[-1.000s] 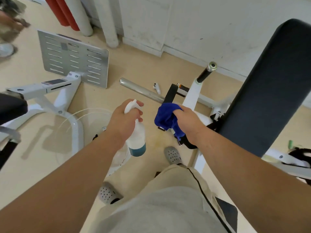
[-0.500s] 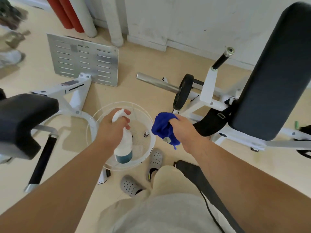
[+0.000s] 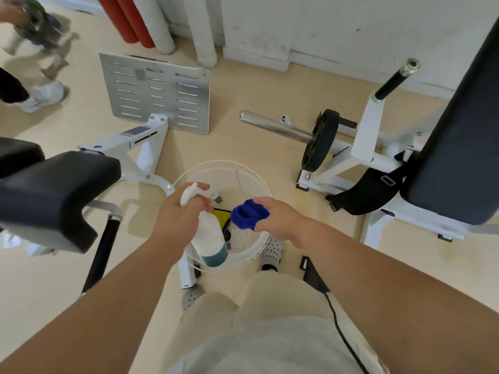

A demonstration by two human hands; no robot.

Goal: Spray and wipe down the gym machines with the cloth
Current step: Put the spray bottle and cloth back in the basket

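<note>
My left hand (image 3: pixel 178 214) grips a white spray bottle (image 3: pixel 209 238) with blue liquid at its bottom, held over a white wire basket (image 3: pixel 259 182) on the floor. My right hand (image 3: pixel 280 217) holds a bunched blue cloth (image 3: pixel 248 215) above the same basket. A white-framed gym machine with a dark back pad (image 3: pixel 453 136) stands to the right. Another machine with a black pad (image 3: pixel 51 193) and a slotted metal footplate (image 3: pixel 159 98) is on the left.
A steel bar (image 3: pixel 272 125) with a black weight plate (image 3: pixel 320 143) lies on the floor ahead. Red and white pipes (image 3: pixel 135 20) rise by the back wall. Another person's legs (image 3: pixel 29 95) are at the far left. My grey clogs (image 3: pixel 272 252) stand beside the basket.
My view has swung left from the right machine's frame to the wire basket. Both hands, with bottle and cloth, have come down over the basket.
</note>
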